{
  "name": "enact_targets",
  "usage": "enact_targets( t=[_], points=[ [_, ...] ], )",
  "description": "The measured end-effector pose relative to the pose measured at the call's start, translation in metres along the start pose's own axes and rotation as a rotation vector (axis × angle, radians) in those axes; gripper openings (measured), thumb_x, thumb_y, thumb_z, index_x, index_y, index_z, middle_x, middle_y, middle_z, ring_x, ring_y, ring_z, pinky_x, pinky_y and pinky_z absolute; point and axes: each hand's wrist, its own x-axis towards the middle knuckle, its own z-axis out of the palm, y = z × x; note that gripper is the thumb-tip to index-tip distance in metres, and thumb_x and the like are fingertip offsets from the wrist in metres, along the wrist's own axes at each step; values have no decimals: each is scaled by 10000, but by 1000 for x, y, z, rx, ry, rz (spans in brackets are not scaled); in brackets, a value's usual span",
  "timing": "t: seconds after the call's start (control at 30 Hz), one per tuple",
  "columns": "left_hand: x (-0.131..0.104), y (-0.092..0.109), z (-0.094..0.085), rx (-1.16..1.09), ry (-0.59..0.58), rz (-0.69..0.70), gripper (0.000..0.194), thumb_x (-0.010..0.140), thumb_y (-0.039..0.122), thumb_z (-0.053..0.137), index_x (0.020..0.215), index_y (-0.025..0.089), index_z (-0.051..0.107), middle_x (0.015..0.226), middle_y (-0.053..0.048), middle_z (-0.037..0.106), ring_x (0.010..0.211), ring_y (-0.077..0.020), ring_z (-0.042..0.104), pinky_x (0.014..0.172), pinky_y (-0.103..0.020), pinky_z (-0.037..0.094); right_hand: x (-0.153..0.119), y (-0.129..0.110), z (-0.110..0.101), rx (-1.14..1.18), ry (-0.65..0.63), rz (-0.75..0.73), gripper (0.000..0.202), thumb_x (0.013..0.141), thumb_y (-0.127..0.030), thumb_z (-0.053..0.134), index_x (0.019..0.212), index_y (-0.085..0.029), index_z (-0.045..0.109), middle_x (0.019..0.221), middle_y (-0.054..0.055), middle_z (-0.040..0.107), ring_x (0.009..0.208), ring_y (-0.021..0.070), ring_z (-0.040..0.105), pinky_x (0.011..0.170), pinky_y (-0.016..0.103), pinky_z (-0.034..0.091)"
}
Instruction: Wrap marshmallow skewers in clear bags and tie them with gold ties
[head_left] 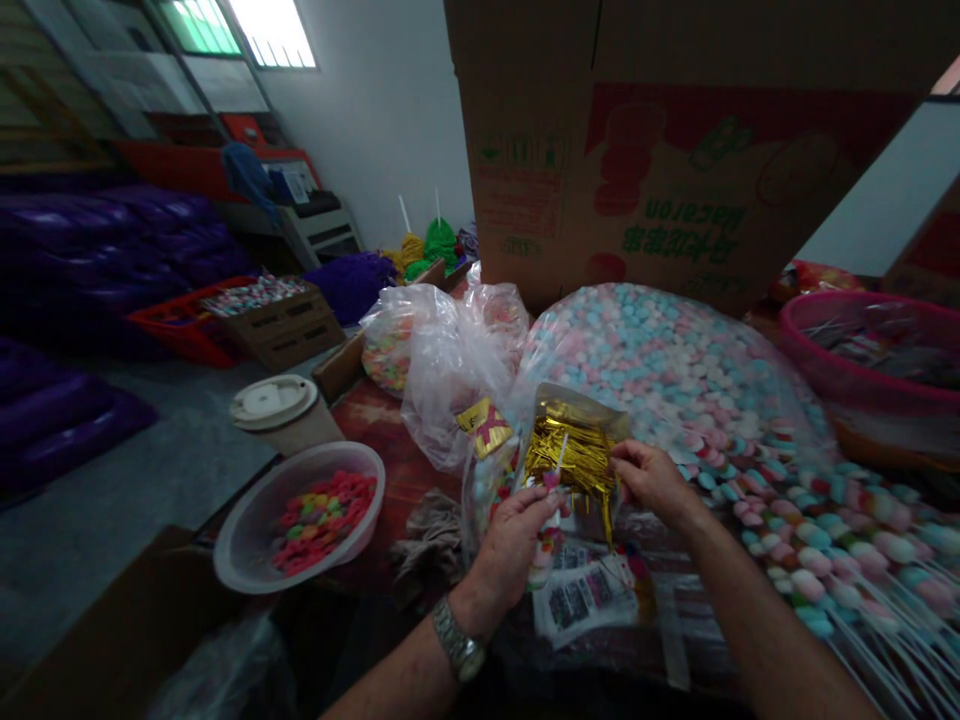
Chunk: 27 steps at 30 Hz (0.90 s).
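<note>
My left hand (517, 535), with a metal watch at the wrist, is closed round a wrapped candy stick (553, 482) whose white end points up. To its right, my right hand (646, 480) has its fingers pinched at the right edge of a box of gold twist ties (571, 448); what lies between the fingertips is too small to make out. Printed plastic packets (581, 600) lie just below the box. Behind it spreads a large clear bag of pink, blue and white candies (637, 345).
A white bowl of colourful candies (322, 515) stands at the left, near a lidded bin (277, 405). Marshmallow skewers (847, 560) lie at the right, below a pink basin (874, 345). A big carton (675, 150) rises at the back.
</note>
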Motion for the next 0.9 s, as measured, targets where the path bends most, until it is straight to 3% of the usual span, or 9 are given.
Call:
enact_targets(
  t=[0.1, 0.2, 0.37, 0.47, 0.57, 0.73, 0.9],
  points=[
    [0, 2, 1, -11, -13, 22, 219, 664, 355, 668, 673, 145, 604, 622, 5, 543, 447, -66, 450, 374, -177, 298, 3, 1, 2, -19, 40, 18, 261, 809, -308, 417, 895, -173, 623, 378, -67, 493, 330, 122, 484, 380, 213, 382],
    [0, 1, -1, -36, 17, 12, 233, 633, 348, 696, 685, 138, 610, 666, -5, 568, 449, -62, 463, 374, -170, 317, 7, 1, 1, -80, 57, 19, 276, 809, -255, 422, 949, -169, 645, 425, -50, 544, 387, 129, 534, 424, 215, 413],
    [-2, -1, -5, -76, 32, 8, 182, 635, 308, 688, 687, 149, 616, 690, -14, 587, 449, -74, 486, 376, -178, 332, 8, -1, 0, -297, 44, -7, 300, 786, -130, 428, 984, -152, 653, 735, 37, 684, 693, 160, 632, 624, 234, 466],
    [-3, -1, -5, -70, 44, 13, 165, 642, 290, 681, 675, 144, 614, 676, -15, 588, 458, -80, 497, 390, -180, 355, 7, -9, 5, -473, 0, -67, 292, 758, -67, 437, 897, -156, 678, 908, 94, 670, 863, 201, 606, 723, 272, 441],
    [-4, -2, -8, -61, 66, 10, 172, 645, 288, 680, 681, 135, 611, 661, -14, 593, 460, -80, 498, 410, -185, 383, 7, -18, 12, -614, -86, -151, 248, 759, -78, 472, 826, -163, 695, 958, 118, 643, 916, 235, 574, 712, 286, 422],
    [-4, -5, -15, -80, 106, -15, 195, 617, 286, 693, 684, 127, 601, 642, -14, 596, 452, -80, 497, 398, -181, 376, 11, -28, 4, -732, -196, -250, 180, 744, -98, 522, 725, -158, 690, 916, 115, 636, 906, 235, 561, 669, 266, 396],
    [-3, -5, -11, -61, 78, -6, 201, 623, 297, 689, 684, 124, 607, 629, -4, 581, 465, -72, 494, 395, -165, 363, 10, -32, -23, -712, -146, -207, 229, 748, -50, 445, 715, -131, 656, 844, 128, 631, 759, 202, 586, 611, 268, 370]
  ],
)
